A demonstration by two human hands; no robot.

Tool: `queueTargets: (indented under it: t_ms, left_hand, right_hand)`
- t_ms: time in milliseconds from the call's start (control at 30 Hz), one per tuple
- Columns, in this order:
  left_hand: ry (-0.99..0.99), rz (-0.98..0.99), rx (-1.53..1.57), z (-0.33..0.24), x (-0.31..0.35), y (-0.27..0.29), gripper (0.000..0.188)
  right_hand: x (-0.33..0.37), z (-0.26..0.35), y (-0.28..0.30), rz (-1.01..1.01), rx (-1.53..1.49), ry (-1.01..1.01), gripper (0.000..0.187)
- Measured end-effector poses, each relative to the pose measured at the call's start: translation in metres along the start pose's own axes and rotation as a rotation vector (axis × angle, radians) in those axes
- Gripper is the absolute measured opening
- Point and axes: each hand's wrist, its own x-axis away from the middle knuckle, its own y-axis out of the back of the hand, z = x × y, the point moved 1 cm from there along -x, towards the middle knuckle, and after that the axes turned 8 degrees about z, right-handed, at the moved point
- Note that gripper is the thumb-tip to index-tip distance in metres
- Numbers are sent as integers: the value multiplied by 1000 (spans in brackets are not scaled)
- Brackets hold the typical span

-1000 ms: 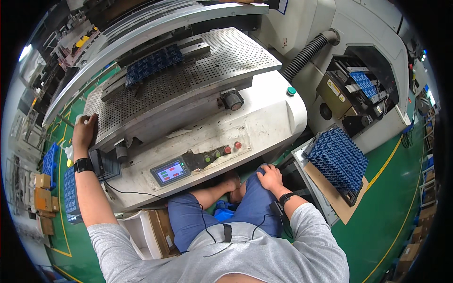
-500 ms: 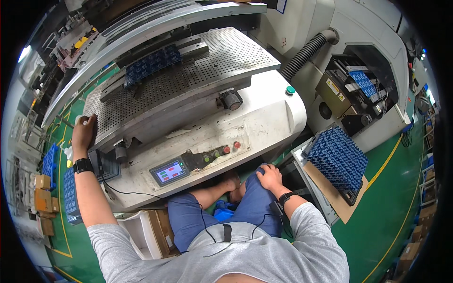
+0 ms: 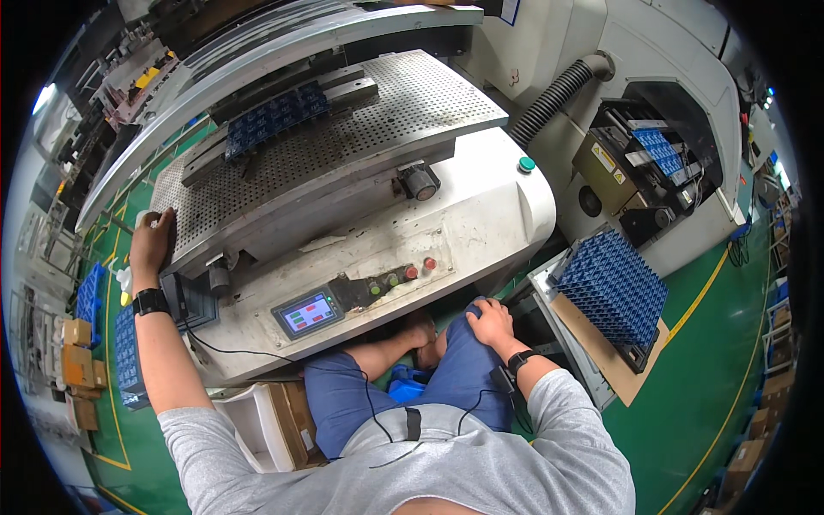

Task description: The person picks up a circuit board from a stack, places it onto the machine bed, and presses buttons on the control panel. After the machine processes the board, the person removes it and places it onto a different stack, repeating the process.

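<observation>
My left hand (image 3: 149,245) rests at the left end of a perforated metal plate (image 3: 403,103), its bent fingers lying over the corner. Beside those fingertips is a small white thing (image 3: 146,216), partly hidden, whose kind I cannot make out. My right hand (image 3: 492,321) lies on my right thigh, fingers loosely spread and holding nothing. On the plate, a blue circuit board panel (image 3: 276,120) sits between metal rails (image 3: 350,89). Below the plate, the machine's front carries a lit touch screen (image 3: 307,314) and a row of green and red buttons (image 3: 411,272).
At right, a stack of blue panels (image 3: 614,287) stands on cardboard (image 3: 631,388). Behind it, another machine (image 3: 618,163) holds a blue panel (image 3: 659,153), near a ribbed black hose (image 3: 549,103). A white bin (image 3: 256,429) and cardboard box (image 3: 296,416) sit by my left leg.
The picture has shifted very slightly. Both hands stay where they were, and the panel on the plate has not visibly moved.
</observation>
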Motion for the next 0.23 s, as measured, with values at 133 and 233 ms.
queueTargets:
  t_ms: [133, 233]
  left_hand:
    - [20, 7, 5, -2, 2, 1, 66]
    - [19, -3, 7, -4, 3, 2, 67]
  right_hand:
    - [2, -1, 2, -1, -15, 2, 53]
    - [2, 1, 1, 6, -6, -9, 53]
